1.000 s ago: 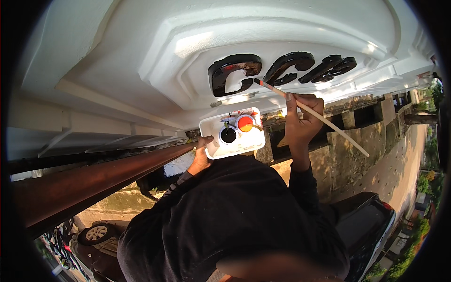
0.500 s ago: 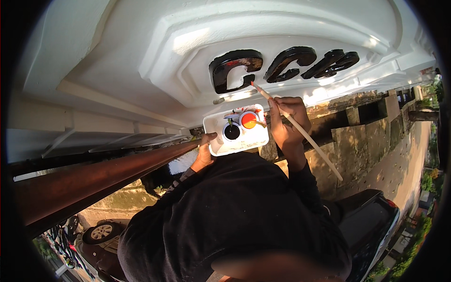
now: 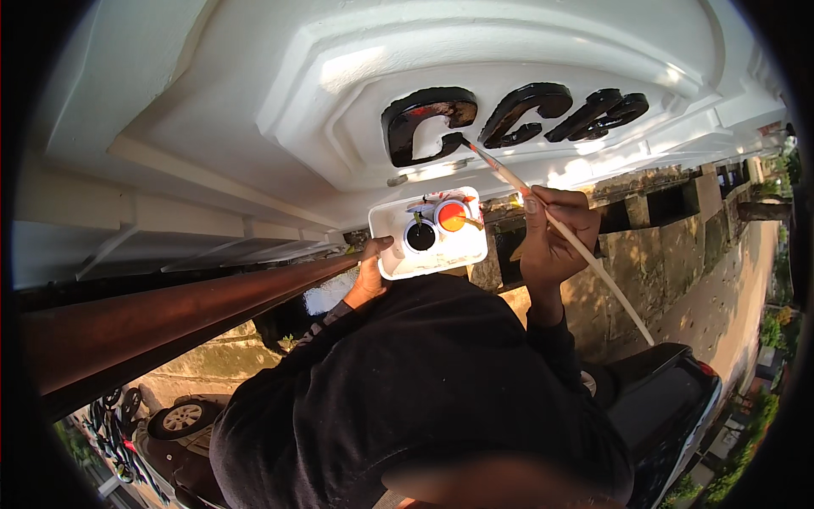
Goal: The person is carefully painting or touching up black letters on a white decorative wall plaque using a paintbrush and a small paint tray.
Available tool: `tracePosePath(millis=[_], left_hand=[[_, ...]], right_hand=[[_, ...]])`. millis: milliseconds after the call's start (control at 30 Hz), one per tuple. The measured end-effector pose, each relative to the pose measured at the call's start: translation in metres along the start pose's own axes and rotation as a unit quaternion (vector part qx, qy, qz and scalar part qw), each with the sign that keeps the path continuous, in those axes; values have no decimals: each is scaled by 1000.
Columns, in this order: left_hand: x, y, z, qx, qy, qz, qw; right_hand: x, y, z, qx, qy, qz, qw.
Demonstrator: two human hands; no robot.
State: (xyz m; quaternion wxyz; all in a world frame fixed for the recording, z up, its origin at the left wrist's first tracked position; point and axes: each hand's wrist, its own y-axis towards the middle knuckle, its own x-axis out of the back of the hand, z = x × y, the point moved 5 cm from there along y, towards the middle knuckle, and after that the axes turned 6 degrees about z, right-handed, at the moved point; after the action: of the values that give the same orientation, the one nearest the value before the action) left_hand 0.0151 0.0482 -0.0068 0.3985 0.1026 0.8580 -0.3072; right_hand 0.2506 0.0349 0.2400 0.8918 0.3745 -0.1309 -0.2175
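My right hand (image 3: 560,236) grips a long pale wooden paintbrush (image 3: 617,299), fingers pinched near its ferrule end. The brush tip touches the lower right end of the leftmost raised black letter (image 3: 405,127) on the white wall. That letter is glossy black, with a few reddish patches along its top. With my left hand (image 3: 370,273) I hold a white plastic tray (image 3: 449,263) by its left edge, below the letter. Inside the tray stand a small pot of black paint (image 3: 420,237) and a small pot of orange-red paint (image 3: 451,216).
More raised black letters (image 3: 527,106) run to the right within the moulded panel (image 3: 339,51). A thick reddish-brown pipe (image 3: 170,318) slants in from the left. Below lie a stone ledge (image 3: 678,254), a dark vehicle (image 3: 657,407), a wheeled vehicle (image 3: 182,417) and bicycles (image 3: 110,437).
My right hand has moved right, and the brush tip slightly up and right along the letter's end. The tray in my left hand has barely shifted.
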Motion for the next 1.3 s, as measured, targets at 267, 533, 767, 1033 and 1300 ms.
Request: tracePosePath(millis=[267, 533, 767, 1033, 1300], left_hand=[[12, 9, 9, -6, 35, 21, 999], [2, 5, 4, -14, 27, 10, 999], [5, 4, 5, -23, 31, 12, 999], [9, 5, 8, -38, 34, 12, 999], [15, 12, 11, -52, 101, 9, 993]], right_hand=[[-19, 4, 5, 71, -121, 102, 985], [-25, 3, 12, 145, -151, 134, 969], [-17, -3, 8, 137, -143, 93, 976], [-9, 13, 12, 131, -149, 41, 979], [-18, 22, 30, 164, -186, 115, 962]])
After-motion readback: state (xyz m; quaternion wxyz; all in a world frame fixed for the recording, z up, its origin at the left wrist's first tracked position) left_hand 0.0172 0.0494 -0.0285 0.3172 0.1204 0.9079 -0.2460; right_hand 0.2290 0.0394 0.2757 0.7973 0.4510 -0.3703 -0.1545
